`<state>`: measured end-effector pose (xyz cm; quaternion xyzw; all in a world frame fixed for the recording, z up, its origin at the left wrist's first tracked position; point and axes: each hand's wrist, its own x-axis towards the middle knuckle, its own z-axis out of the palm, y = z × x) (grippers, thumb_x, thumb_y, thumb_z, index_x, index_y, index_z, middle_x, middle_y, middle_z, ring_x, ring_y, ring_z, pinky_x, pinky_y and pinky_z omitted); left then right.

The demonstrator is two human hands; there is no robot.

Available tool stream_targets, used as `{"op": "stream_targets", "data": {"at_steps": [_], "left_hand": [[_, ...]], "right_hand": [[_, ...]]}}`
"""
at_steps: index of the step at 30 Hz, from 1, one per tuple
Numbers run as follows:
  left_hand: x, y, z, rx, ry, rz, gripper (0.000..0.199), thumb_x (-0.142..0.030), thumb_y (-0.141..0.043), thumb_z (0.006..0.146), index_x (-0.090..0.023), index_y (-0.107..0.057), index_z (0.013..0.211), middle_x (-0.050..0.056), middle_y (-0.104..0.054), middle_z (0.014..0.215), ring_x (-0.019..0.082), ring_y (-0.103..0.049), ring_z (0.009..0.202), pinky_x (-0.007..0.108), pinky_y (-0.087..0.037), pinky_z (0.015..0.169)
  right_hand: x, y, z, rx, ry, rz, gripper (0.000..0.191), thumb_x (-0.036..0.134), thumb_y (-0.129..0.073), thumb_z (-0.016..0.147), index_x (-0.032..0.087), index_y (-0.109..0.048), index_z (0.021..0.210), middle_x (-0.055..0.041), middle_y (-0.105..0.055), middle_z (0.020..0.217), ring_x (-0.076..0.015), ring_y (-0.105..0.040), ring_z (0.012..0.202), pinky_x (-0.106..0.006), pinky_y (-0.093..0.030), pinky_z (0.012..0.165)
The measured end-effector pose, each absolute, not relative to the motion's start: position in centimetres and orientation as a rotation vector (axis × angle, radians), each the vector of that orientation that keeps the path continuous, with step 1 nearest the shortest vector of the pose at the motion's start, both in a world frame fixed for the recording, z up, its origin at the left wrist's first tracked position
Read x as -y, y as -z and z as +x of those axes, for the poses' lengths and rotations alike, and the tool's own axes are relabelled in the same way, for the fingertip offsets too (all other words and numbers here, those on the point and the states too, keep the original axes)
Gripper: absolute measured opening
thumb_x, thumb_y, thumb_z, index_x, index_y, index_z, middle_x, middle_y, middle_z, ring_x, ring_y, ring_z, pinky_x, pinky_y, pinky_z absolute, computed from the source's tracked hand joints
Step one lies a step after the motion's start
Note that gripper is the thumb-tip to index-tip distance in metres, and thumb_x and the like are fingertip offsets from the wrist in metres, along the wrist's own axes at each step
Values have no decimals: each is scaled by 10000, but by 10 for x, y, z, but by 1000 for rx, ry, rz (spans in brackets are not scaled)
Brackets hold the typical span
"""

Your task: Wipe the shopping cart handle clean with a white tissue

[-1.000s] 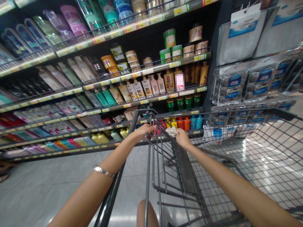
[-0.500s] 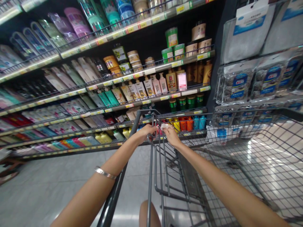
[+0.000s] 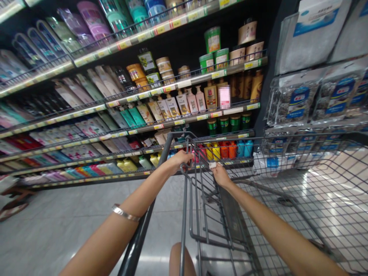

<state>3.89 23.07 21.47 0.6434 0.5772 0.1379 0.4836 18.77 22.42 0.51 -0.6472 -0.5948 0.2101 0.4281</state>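
A grey wire shopping cart [image 3: 205,240] stands in front of me, its dark handle [image 3: 138,234] running along the left. My left hand [image 3: 181,161] is closed at the top wire of the cart's near frame; whether it grips the wire or something small is unclear. Over the folding seat wires, my right hand [image 3: 220,173] pinches a small crumpled white piece [image 3: 213,165], which looks like tissue or paper. A gap separates the two hands.
Shelves [image 3: 184,83] of bottles and jars run behind the cart. Packs of metal scourers [image 3: 297,103] hang at the right. A knee [image 3: 179,260] shows below the cart's wires. Someone's sandalled foot [image 3: 13,210] is at the far left on the grey floor [image 3: 71,226].
My right hand has moved right and slightly down with the white piece, away from my left hand. My left hand stays at nearly the same place.
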Motion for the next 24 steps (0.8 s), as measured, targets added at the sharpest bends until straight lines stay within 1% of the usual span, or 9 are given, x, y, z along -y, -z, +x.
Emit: {"op": "stream_targets", "data": {"at_steps": [2, 5, 9, 13, 16, 18, 20, 22, 24], "left_hand": [[-231, -215, 40, -1411, -321, 1572, 303, -214, -457, 851, -132, -520, 566, -19, -463, 408, 81, -399, 358, 203, -244, 366], [-230, -215, 40, -1434, -319, 1573, 311, -198, -443, 855, -125, -527, 564, -28, -442, 395, 74, -371, 339, 204, -239, 362], [-230, -216, 38, -1431, -332, 1580, 314, -191, -453, 848, -125, -519, 549, -42, -412, 384, 69, -360, 328, 203, -236, 360], [-233, -212, 35, -1395, -344, 1606, 307, -222, -471, 840, -126, -520, 553, -40, -426, 398, 68, -373, 342, 196, -248, 367], [-236, -209, 34, -1374, -346, 1598, 313, -271, -518, 810, -129, -512, 531, -26, -461, 418, 67, -388, 359, 196, -277, 384], [-236, -208, 33, -1365, -349, 1601, 320, -302, -548, 786, -130, -509, 519, -19, -476, 429, 69, -401, 369, 197, -285, 389], [-235, -209, 34, -1348, -356, 1610, 321, -315, -562, 775, -131, -509, 517, -20, -477, 438, 68, -405, 375, 193, -279, 385], [-234, -211, 34, -1343, -356, 1610, 309, -296, -552, 781, -131, -510, 523, -25, -467, 438, 66, -401, 375, 190, -269, 379], [-233, -212, 35, -1358, -356, 1606, 287, -264, -534, 789, -131, -513, 536, -29, -461, 436, 68, -398, 373, 190, -264, 376]], "right_hand": [[-222, -7, 190, 1531, -523, -1639, 360, 17, -374, 766, 93, -649, 988, -133, -630, 1087, -176, -565, 1020, -269, -392, 915], [-217, -15, 192, 1612, -522, -1673, 395, -39, -371, 739, 124, -663, 949, -118, -641, 1067, -165, -560, 1029, -250, -383, 910], [-213, -27, 192, 1640, -527, -1775, 305, -6, -407, 769, 117, -681, 820, -171, -658, 970, -207, -589, 965, -279, -401, 857], [-220, -47, 192, 1566, -557, -1871, 248, 57, -449, 779, 95, -686, 714, -212, -675, 829, -252, -632, 866, -307, -433, 773], [-229, -68, 194, 1524, -541, -1823, 261, 67, -442, 777, 105, -697, 820, -165, -694, 866, -232, -640, 881, -283, -450, 760], [-236, -82, 194, 1512, -501, -1749, 360, 32, -415, 762, 143, -669, 991, -103, -683, 1015, -182, -613, 975, -248, -442, 821], [-243, -94, 191, 1469, -456, -1603, 479, 0, -394, 735, 172, -610, 1127, -64, -635, 1147, -151, -570, 1059, -246, -419, 900], [-250, -102, 184, 1409, -425, -1401, 523, -7, -395, 708, 174, -594, 1157, -61, -612, 1182, -154, -551, 1083, -280, -401, 954], [-256, -106, 176, 1387, -419, -1218, 497, 6, -415, 698, 176, -623, 1116, -64, -622, 1153, -166, -552, 1070, -314, -393, 976]]}}
